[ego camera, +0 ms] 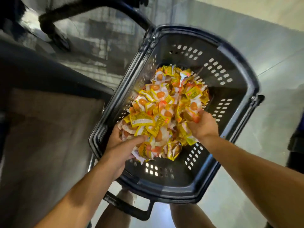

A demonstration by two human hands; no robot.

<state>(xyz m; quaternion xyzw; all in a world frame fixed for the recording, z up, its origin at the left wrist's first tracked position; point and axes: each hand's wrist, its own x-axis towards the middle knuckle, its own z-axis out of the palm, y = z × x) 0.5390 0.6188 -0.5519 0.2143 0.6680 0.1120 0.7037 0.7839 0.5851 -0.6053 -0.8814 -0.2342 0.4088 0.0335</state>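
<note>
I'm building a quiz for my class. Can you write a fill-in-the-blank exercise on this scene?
1. The packets lie heaped in a dark plastic ____.
2. Most packets are ____ in colour.
3. The left hand and the right hand both grip ____.
Missing words: basket; yellow; packets.

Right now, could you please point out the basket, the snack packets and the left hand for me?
basket point(254, 84), head view, on its right rim.
snack packets point(164, 102), head view, middle of the heap.
left hand point(121, 145), head view, back of the hand.
</note>
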